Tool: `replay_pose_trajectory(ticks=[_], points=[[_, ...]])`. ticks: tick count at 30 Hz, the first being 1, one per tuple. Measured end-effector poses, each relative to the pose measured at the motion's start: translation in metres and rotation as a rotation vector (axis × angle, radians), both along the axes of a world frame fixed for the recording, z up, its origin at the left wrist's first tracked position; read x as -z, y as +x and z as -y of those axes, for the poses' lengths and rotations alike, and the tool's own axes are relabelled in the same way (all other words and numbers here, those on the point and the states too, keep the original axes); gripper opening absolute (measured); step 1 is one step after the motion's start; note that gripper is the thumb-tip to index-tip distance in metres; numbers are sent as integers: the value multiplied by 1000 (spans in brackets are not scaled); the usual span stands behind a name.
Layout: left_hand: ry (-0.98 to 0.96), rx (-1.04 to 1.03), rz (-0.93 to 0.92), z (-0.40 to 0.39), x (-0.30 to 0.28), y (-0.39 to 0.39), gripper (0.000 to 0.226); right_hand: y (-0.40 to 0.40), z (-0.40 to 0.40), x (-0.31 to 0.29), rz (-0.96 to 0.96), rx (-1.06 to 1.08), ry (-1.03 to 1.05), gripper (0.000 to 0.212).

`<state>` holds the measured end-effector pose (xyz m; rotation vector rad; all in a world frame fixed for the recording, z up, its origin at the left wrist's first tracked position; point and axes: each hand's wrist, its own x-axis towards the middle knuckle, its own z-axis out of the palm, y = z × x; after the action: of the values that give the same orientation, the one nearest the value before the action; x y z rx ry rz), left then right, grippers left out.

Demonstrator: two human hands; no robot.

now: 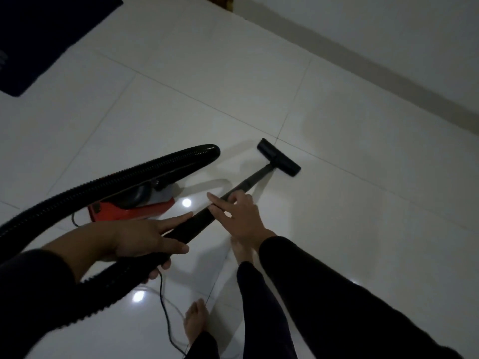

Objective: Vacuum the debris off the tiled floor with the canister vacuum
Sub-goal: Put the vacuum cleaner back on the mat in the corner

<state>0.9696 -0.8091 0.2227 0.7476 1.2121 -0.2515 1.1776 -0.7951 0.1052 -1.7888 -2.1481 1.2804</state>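
A red and grey canister vacuum [134,207] sits on the white tiled floor [181,86] to the left. Its black ribbed hose [124,177] loops up from it and back down to the wand. My left hand [129,242] grips the black wand [191,229] at its handle end, index finger stretched along it. My right hand [241,216] holds the wand further down, with two fingers extended over the tube. The black floor nozzle [279,157] rests flat on the tiles ahead, near a grout crossing. No debris is visible in the dim light.
A dark mat [44,40] lies at the upper left. A white wall with a skirting band [363,60] runs along the right. The thin power cord [166,314] trails on the floor near my bare feet [195,325]. A wooden frame [225,3] shows at the top.
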Motion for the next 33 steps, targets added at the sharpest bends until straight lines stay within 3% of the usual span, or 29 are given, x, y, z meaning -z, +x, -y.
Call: replay_pose_trajectory(ticks=[4,9,12,18,21,24,28,30,33], points=[[24,136,-61,-59,16,-25,78,7,-61,40,-119,-303,119,57],[204,372,-218,-104,30,-54,81,-18,-122,76,-229,-602,212,57],[361,571,-396,-111,36,-71,78,-47,-143,88,-273,-720,219,65],[569,782,-811,-90,75,-120,59,-107,-160,130,-347,-928,237,63],[891,849,-1151,-66,119,-149,55,-131,-163,156,-380,-990,224,70],[1495,510,-1357,-40,171,-166,54,-154,-162,180,-457,-987,264,65],[1599,-315,-1398,-27,235,-169,61,-181,-153,203,-655,-901,193,75],[1591,-675,-1155,-27,259,-169,59,-189,-149,208,-665,-921,171,82],[1609,-973,-605,-19,282,-175,69,-204,-137,209,-573,-976,168,84]])
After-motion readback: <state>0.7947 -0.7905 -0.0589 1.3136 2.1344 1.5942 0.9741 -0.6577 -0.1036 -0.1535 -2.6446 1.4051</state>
